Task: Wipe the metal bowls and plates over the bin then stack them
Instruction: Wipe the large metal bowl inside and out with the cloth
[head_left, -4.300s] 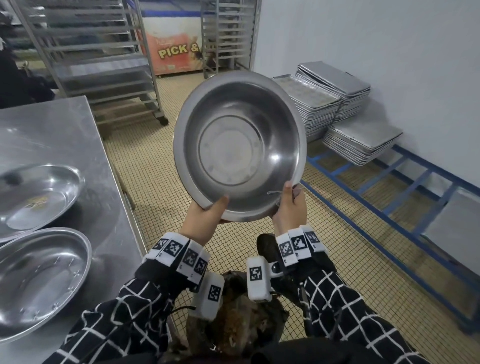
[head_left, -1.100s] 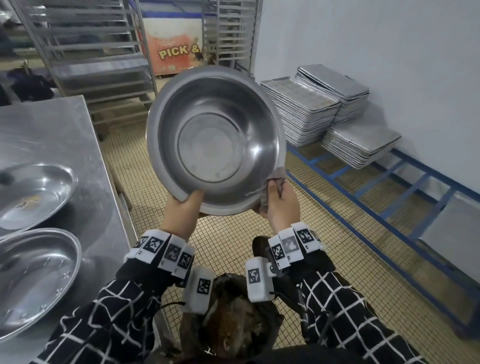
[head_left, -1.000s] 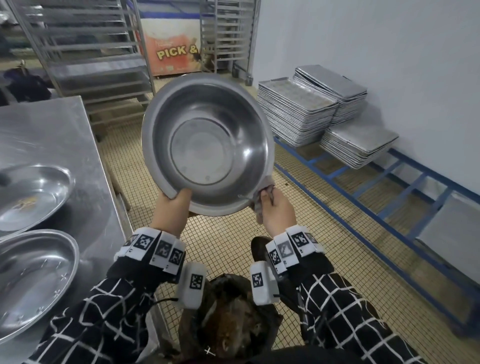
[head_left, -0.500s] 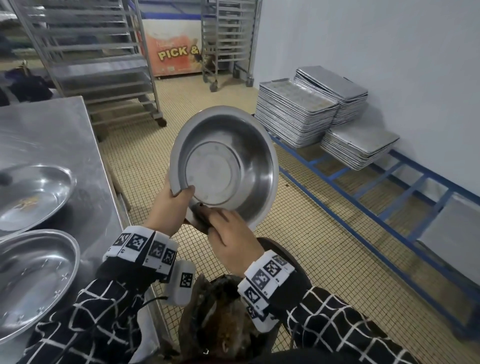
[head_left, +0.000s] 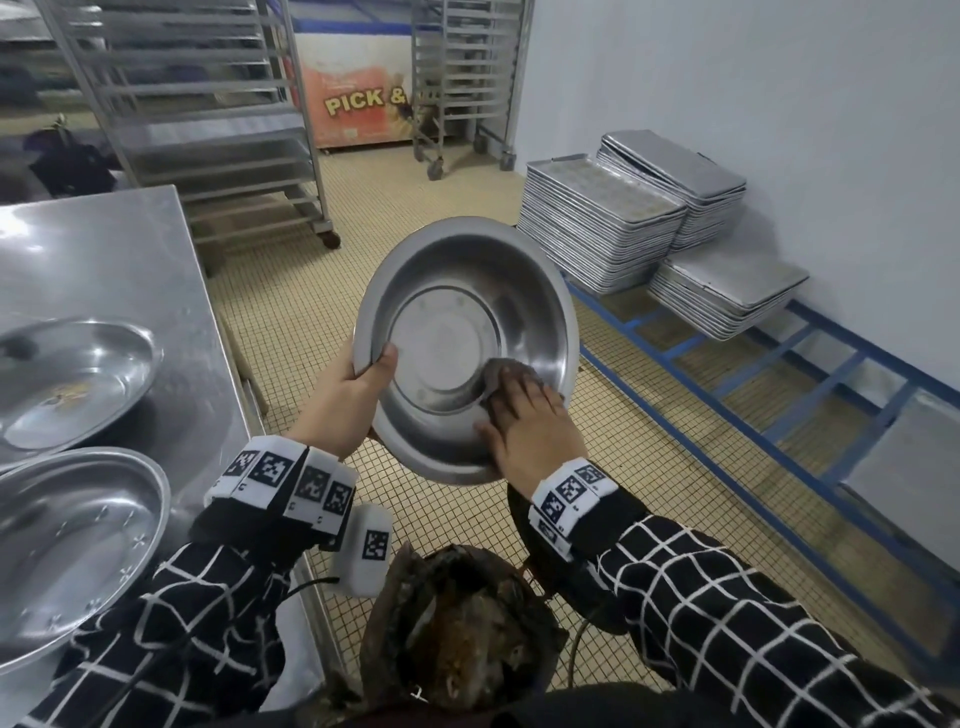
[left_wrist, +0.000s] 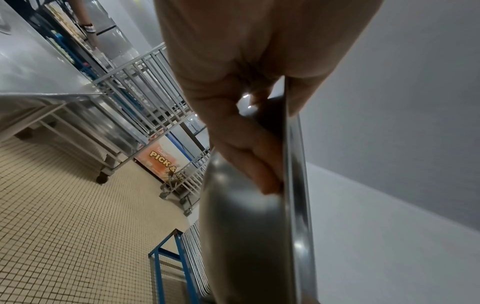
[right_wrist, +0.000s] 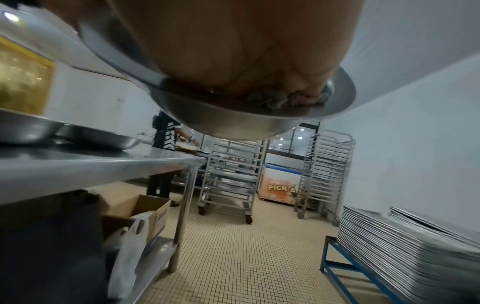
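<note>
A round metal bowl (head_left: 467, 348) is held tilted above the bin (head_left: 462, 634), its rim pinched by the left hand (head_left: 343, 400), thumb inside, fingers curled behind. A grey cloth (head_left: 501, 376) is pressed against the inner wall by the right hand (head_left: 524, 426), fingers straight and close together. The wiping step appears underway. Next, the cloth probably needs sweeping around the remaining inside surface before the bowl is stacked; two oval plates (head_left: 62, 379) wait on the steel table (head_left: 104, 249).

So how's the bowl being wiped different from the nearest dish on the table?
The bowl is round and deep, held tilted in the air by the left hand; the dish is oval and shallow, lying flat on the table. A cloth touches only the bowl. Both are shiny metal.
</note>
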